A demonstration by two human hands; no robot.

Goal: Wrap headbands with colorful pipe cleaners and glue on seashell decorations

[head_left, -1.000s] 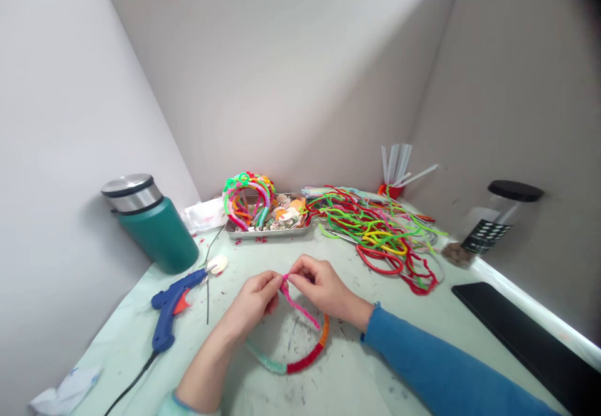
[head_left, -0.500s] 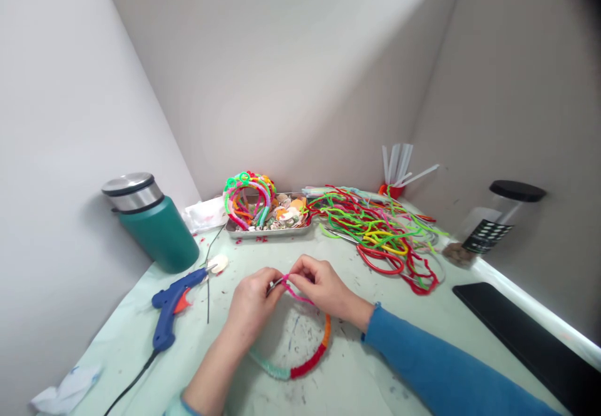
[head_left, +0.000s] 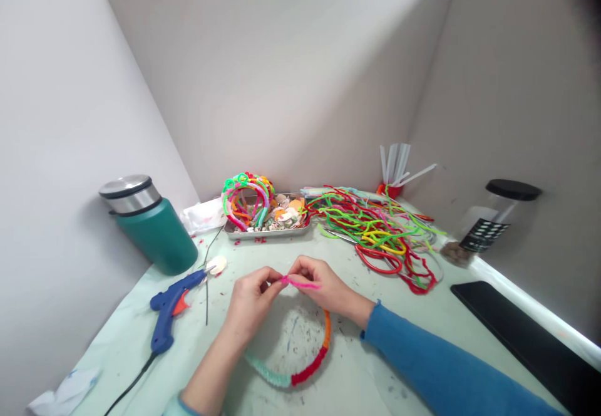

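A headband (head_left: 310, 371) wrapped in pale green, red and orange fuzzy pipe cleaner curves below my hands over the table. My left hand (head_left: 251, 300) is closed, its thumb and finger pinching the headband's far part where a pink pipe cleaner (head_left: 300, 284) crosses. The pink pipe cleaner's other part lies under the thumb of my right hand (head_left: 323, 284), which is also closed in a pinch on it. Both hands meet almost fingertip to fingertip. My fingers hide most of the headband's upper arc.
A blue hot glue gun (head_left: 166, 316) lies left, its nozzle by a white disc (head_left: 216, 265). Behind it stands a green bottle (head_left: 154, 234). A metal tray (head_left: 267, 235) holds wrapped headbands (head_left: 247, 200). Loose pipe cleaners (head_left: 375, 222) and red-handled scissors (head_left: 380, 260) lie right, near a jar (head_left: 488, 225).
The pink pipe cleaner's loose part has swung from hanging below the fingers up to lie across my right thumb. The headband tilts slightly; both hands stay nearly in place.
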